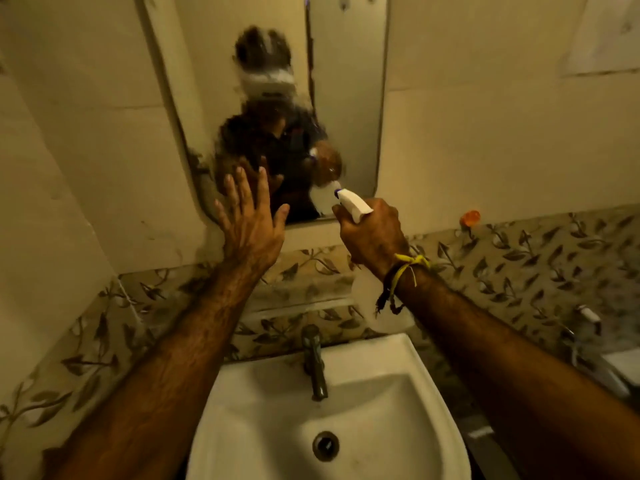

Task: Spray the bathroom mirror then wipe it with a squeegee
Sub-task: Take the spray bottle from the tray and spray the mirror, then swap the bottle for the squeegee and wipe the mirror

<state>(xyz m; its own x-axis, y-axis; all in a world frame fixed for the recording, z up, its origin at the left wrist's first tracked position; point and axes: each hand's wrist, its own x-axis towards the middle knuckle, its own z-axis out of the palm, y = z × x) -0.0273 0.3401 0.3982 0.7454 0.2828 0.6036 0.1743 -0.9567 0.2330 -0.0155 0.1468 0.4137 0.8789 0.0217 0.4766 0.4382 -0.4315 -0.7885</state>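
From the head camera, looking down over both forearms, the right hand (372, 233) is clamped round the neck of a white spray bottle (353, 205), its nozzle turned toward the lower part of the mirror (346, 98). It seems held close and level so the mist lands on the glass and not on the wall beside it. The bottle's pale body hangs below the fist, partly hidden by the wrist, where a yellow thread band (408, 263) is tied. The left hand (251, 220) holds nothing: its fingers are spread wide and the palm faces the glass near the mirror's lower left corner. I cannot tell whether the fingertips touch the surface or hover just off it; I take it as a brace, or a way to keep that hand out of the spray. The middle of the mirror looks wet and smeared, the reflection there broken up, while the right strip is clearer, so I judge the spraying is under way and that side is not yet covered. Directly below stands the white sink (408, 362) with its dark tap (315, 362), set where drips would fall into the basin. An orange cap (470, 216) sits on the tile ledge to the right. No squeegee shows anywhere, so the wiping step has not begun.
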